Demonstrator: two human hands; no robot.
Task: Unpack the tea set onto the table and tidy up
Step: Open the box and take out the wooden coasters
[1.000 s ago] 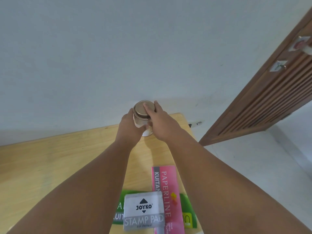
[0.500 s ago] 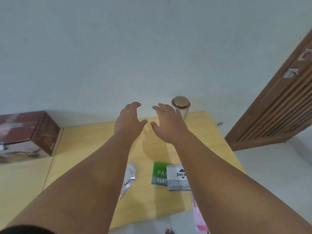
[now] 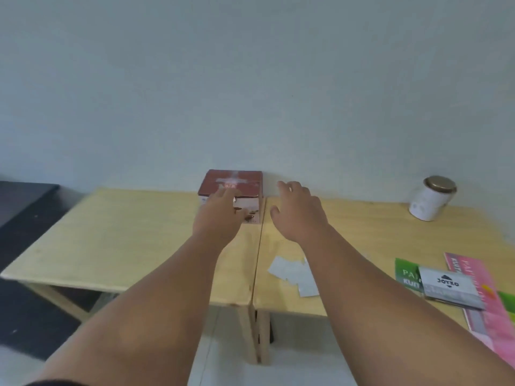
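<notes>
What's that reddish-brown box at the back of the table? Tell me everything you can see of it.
The box looks like cardboard: a dark red-brown top with blurred pale print, and a white front bearing brownish pictures. It seems closed and sits flat at the far edge of the left wooden table, near the wall, beside the seam with the next table. The left hand overlaps its front; contact cannot be told. The right hand hovers to its right, apart.

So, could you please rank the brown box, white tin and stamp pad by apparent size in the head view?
Largest first:
brown box
stamp pad
white tin
The pad is nearer, so that pair is unsure.
</notes>
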